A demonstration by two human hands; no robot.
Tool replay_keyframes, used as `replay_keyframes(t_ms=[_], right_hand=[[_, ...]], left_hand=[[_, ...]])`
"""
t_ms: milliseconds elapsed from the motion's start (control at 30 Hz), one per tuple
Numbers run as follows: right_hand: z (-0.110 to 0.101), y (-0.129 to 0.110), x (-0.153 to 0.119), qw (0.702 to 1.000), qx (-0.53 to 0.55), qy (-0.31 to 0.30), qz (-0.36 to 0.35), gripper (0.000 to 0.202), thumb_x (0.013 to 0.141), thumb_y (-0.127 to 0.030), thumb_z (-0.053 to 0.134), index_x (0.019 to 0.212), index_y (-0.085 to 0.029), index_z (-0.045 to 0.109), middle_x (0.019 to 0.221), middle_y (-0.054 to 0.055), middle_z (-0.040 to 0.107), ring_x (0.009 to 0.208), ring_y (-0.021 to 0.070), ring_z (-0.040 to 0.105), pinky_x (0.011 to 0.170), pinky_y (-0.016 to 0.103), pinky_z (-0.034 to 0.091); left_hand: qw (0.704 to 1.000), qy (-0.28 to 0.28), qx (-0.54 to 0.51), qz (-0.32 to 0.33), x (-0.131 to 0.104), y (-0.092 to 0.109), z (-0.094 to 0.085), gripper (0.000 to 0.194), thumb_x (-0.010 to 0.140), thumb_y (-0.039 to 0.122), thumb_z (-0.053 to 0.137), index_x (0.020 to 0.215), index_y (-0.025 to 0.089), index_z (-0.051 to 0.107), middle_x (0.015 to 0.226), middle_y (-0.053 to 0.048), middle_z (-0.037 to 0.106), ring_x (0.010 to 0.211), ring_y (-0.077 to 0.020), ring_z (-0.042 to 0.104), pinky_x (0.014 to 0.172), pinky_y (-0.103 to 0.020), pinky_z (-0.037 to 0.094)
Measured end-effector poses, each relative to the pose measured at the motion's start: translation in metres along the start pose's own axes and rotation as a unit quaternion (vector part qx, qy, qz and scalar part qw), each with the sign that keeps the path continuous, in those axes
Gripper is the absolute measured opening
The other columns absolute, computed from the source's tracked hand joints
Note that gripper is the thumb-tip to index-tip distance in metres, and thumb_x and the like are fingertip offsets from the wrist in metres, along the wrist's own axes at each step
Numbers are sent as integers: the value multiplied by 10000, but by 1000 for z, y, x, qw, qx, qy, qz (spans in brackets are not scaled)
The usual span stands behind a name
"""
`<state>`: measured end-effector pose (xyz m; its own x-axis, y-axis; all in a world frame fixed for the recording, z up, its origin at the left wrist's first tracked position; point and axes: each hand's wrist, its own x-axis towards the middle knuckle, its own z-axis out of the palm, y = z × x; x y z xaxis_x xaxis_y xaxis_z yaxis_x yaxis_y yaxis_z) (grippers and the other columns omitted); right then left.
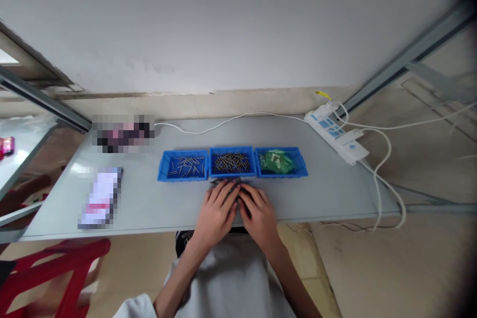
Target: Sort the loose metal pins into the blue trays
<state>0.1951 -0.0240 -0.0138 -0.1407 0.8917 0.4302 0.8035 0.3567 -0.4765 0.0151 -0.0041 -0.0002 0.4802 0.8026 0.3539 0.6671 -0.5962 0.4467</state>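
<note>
My left hand (217, 210) and my right hand (260, 212) meet at the table's near side, fingers bent over a small pile of dark thin pieces (228, 180). Most of that pile is hidden under my fingers, and its exact kind does not show. Just beyond my fingertips stands the middle blue bin (232, 176), full of dark and brassy thin metal pins (230, 162). Left of it, another blue bin (182, 179) holds scattered silvery pins (188, 163). The right blue bin (282, 176) contains green and whitish small parts (279, 161).
A white power strip (335, 134) with plugs and cables lies at the table's right back. A white cable (197, 132) runs along the back to a blurred-out object (124, 134). Another blurred item (100, 198) lies left. A red stool (70, 263) stands below the front edge.
</note>
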Motion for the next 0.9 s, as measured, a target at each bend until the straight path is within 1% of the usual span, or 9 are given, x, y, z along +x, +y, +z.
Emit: replay_keyframes(t_ms=[67, 167, 233, 333, 400, 533, 633, 767, 900], right_hand=[[4, -1, -2, 1000, 19, -10, -13, 383, 1062, -122, 520, 1376, -244, 703, 1376, 106, 727, 1199, 286, 680, 1023, 473, 606], [8, -2, 0, 998, 43, -22, -26, 409, 1056, -92, 518, 1389, -260, 687, 1399, 87, 718, 1220, 274, 683, 1045, 452, 610], [9, -2, 1, 998, 56, -14, -26, 418, 1059, -92, 526, 1408, -273, 669, 1409, 87, 708, 1236, 272, 684, 1055, 453, 607], [4, 2, 2, 998, 62, 14, -12, 387, 1072, -129, 555, 1416, -277, 653, 1386, 104, 705, 1229, 272, 688, 1047, 458, 602], [-5, 5, 2, 998, 52, 26, -4, 341, 1066, -167, 591, 1381, -272, 668, 1326, 108, 721, 1185, 280, 695, 1028, 472, 595], [-27, 16, -3, 999, 45, 3, 6, 316, 1031, -218, 622, 1338, -261, 681, 1275, 115, 720, 1146, 301, 682, 1016, 498, 565], [-36, 25, -12, 1000, 25, -17, 2, 316, 1016, -287, 648, 1328, -241, 670, 1263, 125, 711, 1129, 314, 664, 986, 499, 532], [-31, 31, -21, 999, -37, 0, 0, 254, 1013, -408, 706, 1212, -250, 703, 1171, 105, 728, 1031, 298, 649, 917, 458, 485], [-24, 29, -20, 998, -56, 8, 12, 139, 1032, -377, 690, 1090, -255, 724, 1107, 86, 730, 1025, 282, 638, 916, 433, 454]], left_hand=[[1000, -16, 13, -7, -1, -3, 0, 497, 1096, 183, 494, 1590, 196, 540, 1553, -155, 651, 1440, -343, 573, 1145, -535, 479], [999, -17, 28, -24, -6, -9, -3, 479, 1094, 175, 495, 1567, 200, 566, 1525, -156, 670, 1410, -336, 600, 1145, -528, 490], [999, -16, 33, -30, -10, -14, -6, 452, 1097, 174, 500, 1538, 207, 590, 1513, -152, 677, 1404, -335, 603, 1134, -525, 498], [999, -8, 37, -36, -15, -20, -10, 414, 1100, 177, 512, 1500, 211, 615, 1494, -147, 689, 1390, -333, 610, 1123, -523, 501], [999, 5, 39, -36, -16, -22, -13, 396, 1099, 176, 521, 1478, 218, 629, 1479, -142, 699, 1380, -329, 617, 1113, -513, 507], [999, 25, 32, -31, -15, -18, -17, 382, 1089, 181, 547, 1453, 234, 648, 1458, -136, 712, 1379, -333, 622, 1078, -492, 529], [999, 36, 25, -22, -13, -12, -19, 348, 1087, 193, 562, 1412, 245, 676, 1432, -135, 727, 1365, -330, 637, 1067, -481, 533], [999, 45, 19, -11, -10, -5, -16, 302, 1093, 187, 550, 1344, 235, 710, 1384, -142, 749, 1325, -323, 661, 1033, -463, 542], [998, 58, 15, 8, -9, -2, -14, 294, 1084, 167, 552, 1313, 245, 718, 1306, -128, 776, 1231, -306, 694, 983, -436, 534]])
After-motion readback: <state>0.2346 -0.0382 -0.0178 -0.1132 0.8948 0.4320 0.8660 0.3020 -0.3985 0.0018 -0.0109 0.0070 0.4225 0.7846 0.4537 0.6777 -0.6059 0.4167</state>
